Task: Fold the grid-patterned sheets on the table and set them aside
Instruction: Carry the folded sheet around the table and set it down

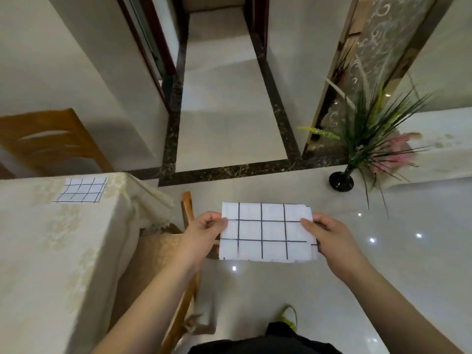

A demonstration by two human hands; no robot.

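Head view: left hand (201,233) and right hand (329,236) hold a folded grid sheet (265,232) in mid-air above the glossy floor (383,264), each grip clamped on a side edge, thumb on top. Second grid sheet (81,190) lies flat on the cloth-covered tabletop (38,251) at left. Wooden chair (187,210) just beside the tabletop. Black vase (341,181) with grasses stands on the floor at right.

Home: clothed dining table (51,251), chair (48,141), hallway.
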